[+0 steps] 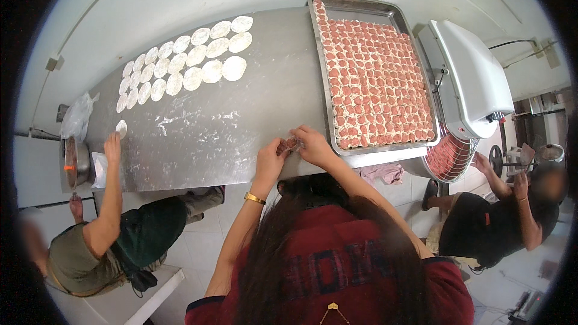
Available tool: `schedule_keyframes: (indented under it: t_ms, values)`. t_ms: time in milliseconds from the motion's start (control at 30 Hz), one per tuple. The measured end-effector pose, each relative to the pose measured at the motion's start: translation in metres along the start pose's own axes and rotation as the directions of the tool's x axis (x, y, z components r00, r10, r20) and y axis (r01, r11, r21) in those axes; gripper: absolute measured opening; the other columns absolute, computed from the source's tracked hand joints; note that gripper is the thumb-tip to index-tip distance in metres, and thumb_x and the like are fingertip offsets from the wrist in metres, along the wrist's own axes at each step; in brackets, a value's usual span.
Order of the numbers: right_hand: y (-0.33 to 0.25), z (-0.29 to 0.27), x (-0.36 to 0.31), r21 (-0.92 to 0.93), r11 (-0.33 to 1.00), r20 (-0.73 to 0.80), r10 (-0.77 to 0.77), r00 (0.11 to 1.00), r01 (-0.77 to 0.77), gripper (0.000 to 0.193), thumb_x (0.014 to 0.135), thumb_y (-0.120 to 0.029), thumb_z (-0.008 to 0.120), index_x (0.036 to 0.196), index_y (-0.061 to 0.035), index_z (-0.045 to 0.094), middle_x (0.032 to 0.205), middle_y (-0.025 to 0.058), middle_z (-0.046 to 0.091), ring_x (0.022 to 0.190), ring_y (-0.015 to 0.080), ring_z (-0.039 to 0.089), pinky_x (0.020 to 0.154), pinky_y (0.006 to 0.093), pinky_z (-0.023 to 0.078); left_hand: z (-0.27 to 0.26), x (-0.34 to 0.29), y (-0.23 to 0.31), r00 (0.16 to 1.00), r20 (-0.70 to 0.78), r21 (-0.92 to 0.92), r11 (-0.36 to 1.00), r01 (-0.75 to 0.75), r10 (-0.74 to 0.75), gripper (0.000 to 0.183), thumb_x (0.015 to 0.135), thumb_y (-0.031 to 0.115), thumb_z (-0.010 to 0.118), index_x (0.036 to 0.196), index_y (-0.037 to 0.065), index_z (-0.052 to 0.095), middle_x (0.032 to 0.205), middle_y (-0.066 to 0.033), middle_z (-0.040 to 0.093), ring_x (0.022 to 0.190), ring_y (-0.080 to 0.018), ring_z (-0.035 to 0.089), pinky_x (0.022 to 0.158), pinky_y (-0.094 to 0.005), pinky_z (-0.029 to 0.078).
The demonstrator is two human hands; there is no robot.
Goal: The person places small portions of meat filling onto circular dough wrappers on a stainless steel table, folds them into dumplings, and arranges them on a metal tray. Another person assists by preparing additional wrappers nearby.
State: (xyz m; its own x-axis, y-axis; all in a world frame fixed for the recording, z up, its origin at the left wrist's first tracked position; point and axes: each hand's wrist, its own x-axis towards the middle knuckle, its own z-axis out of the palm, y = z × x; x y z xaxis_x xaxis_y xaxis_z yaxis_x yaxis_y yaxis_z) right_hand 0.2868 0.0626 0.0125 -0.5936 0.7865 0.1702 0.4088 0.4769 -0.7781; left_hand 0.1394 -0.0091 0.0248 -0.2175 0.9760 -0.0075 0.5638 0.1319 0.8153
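At the table's near edge, my left hand [272, 155] and my right hand [313, 145] meet with bent fingers around a small meat-filled dumpling [291, 145]. The fingertips cover part of it, but reddish filling shows between them. Just right of my right hand lies a big metal tray [330, 114] packed with rows of open-topped dumplings [373, 84], pink meat showing in pale dough. Flat round dough wrappers [195, 55] lie in rows on the far left of the steel table [265, 93].
On the left, a co-worker's hand [113, 146] touches a single wrapper [121, 128], near a metal pot [77, 162] and a plastic bag [78, 115]. At right stands a white mixer [466, 78] with a wire-guarded bowl of pink meat [448, 155]; another person [500, 216] is beside it.
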Motion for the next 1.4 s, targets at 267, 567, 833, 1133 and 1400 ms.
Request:
schedule_keyframes:
  t_ms: [267,567,833,1133,1400]
  values:
    - [0.0,0.004,-0.002,-0.013,1.0,0.003,0.019,1.0,-0.019,0.025,0.072,0.001,0.062,0.096,-0.0035,0.061,0.091,0.0144,0.058,0.086,0.0348,0.059,0.073,0.0421,0.048,0.0,0.0,0.002,0.999,0.046,-0.041,0.999,0.019,-0.017,0.018,0.076,-0.001,0.064,0.094,0.0,0.062,0.085,-0.0162,0.067,0.081,-0.0286,0.067,0.072,-0.036,0.052]
    - [-0.013,-0.006,0.002,-0.015,0.998,0.067,0.066,0.996,-0.065,0.019,0.074,-0.004,0.062,0.092,-0.0034,0.061,0.086,0.0146,0.059,0.081,0.0339,0.06,0.071,0.0394,0.049,-0.001,-0.011,-0.006,0.996,-0.091,-0.064,0.998,0.01,-0.016,0.017,0.082,0.005,0.056,0.098,0.002,0.061,0.086,-0.0175,0.065,0.077,-0.0331,0.062,0.071,-0.0397,0.049]
    - [0.02,-0.081,0.028,0.771,0.533,0.192,0.326,0.926,-0.348,0.032,0.076,0.006,0.059,0.108,-0.0007,0.058,0.1,0.0054,0.063,0.091,0.0166,0.062,0.08,0.0281,0.05,0.006,-0.021,-0.031,0.894,-0.443,-0.024,0.998,0.064,-0.068,0.016,0.084,0.011,0.058,0.1,0.007,0.059,0.099,-0.0138,0.061,0.076,-0.0313,0.06,0.069,-0.039,0.049]
    - [0.161,-0.291,0.109,0.65,0.711,-0.141,0.459,0.877,-0.268,0.032,0.076,0.005,0.054,0.108,-0.0021,0.059,0.096,0.0021,0.062,0.086,0.0138,0.06,0.075,0.0264,0.049,0.025,-0.021,-0.029,0.889,-0.458,0.297,0.939,0.172,-0.018,0.014,0.084,0.012,0.057,0.097,0.008,0.058,0.093,-0.015,0.059,0.083,-0.0364,0.058,0.073,-0.0449,0.047]
    - [0.269,-0.404,0.187,-0.053,0.906,-0.449,0.355,0.82,-0.421,0.03,0.067,-0.008,0.063,0.096,-0.0065,0.067,0.084,0.0114,0.067,0.079,0.0249,0.065,0.072,0.0349,0.05,0.026,-0.017,-0.021,0.901,-0.424,0.367,0.892,0.264,-0.093,0.016,0.084,0.011,0.053,0.099,0.004,0.052,0.097,-0.0176,0.053,0.087,-0.0372,0.055,0.074,-0.0449,0.045]
